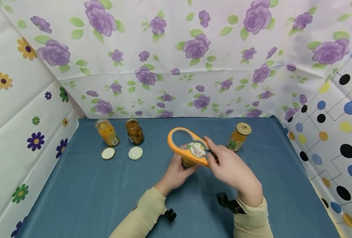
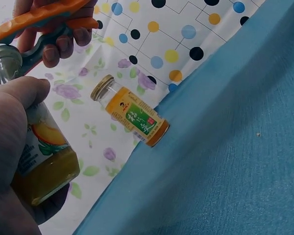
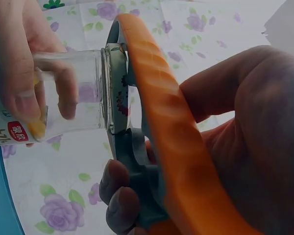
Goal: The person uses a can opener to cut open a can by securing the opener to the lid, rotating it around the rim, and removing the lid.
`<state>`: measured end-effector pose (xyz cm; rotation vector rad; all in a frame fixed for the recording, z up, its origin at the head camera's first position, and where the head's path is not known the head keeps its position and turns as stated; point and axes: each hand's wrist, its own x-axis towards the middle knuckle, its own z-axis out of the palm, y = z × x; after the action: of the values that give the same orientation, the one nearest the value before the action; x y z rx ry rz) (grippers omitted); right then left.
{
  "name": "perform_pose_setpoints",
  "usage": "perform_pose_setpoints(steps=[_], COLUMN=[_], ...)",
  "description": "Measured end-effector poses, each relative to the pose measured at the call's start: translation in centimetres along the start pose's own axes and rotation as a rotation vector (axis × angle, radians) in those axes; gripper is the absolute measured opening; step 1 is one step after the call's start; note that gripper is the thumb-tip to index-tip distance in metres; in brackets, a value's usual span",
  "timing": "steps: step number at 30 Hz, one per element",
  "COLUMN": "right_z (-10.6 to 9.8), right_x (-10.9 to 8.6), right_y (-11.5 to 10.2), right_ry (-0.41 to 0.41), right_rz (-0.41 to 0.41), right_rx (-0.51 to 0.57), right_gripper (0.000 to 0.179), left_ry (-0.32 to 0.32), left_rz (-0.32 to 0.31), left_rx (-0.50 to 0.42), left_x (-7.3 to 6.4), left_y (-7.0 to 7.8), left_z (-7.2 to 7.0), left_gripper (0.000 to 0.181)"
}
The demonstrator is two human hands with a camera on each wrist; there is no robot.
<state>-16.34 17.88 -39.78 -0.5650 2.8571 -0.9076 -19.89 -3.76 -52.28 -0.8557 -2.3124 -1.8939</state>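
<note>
My left hand [image 1: 176, 172] grips a glass jar [image 2: 46, 161] around its body, above the table's middle. On the jar's top sits a printed lid [image 1: 196, 149] with a white and green pattern. An orange jar opener [image 1: 191, 156] with a grey-green inner lining lies across that lid; the lid is at the handle end of its loop. My right hand [image 1: 232, 167] holds the opener's handles, fingers curled around them. From the right wrist, the opener [image 3: 161, 107] stands against the lid [image 3: 118, 93], and clear glass shows below the rim.
A capped jar with orange contents [image 1: 238, 137] stands at the back right. At the back left are a yellow-filled jar [image 1: 108, 134] and a brown-filled jar [image 1: 135, 134], both uncovered. Two lids [image 1: 108, 153] lie before them on the blue cloth [image 1: 83, 195]. Patterned sheets surround the table.
</note>
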Motion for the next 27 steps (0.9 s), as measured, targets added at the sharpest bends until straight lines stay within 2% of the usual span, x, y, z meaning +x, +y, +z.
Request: perform_pose_setpoints(steps=[4, 12, 21, 27], right_z=[0.04, 0.29, 0.7, 0.66], right_x=[0.07, 0.41, 0.89, 0.81], right_y=[-0.15, -0.28, -0.21, -0.35], right_ry=[-0.029, -0.071, -0.075, -0.073], right_rz=[0.022, 0.042, 0.084, 0.101], right_rx=[0.001, -0.016, -0.088, -0.084], right_gripper=[0.063, 0.073, 0.074, 0.077], left_ry=[-0.011, -0.006, -0.003, -0.003], left_rz=[0.006, 0.066, 0.066, 0.074], left_rx=[0.0, 0.042, 0.11, 0.129], left_x=[0.03, 0.08, 0.14, 0.24], left_y=[0.08, 0.08, 0.25, 0.53], left_z=[0.03, 0.21, 0.32, 0.36], left_gripper=[0.064, 0.064, 0.064, 0.063])
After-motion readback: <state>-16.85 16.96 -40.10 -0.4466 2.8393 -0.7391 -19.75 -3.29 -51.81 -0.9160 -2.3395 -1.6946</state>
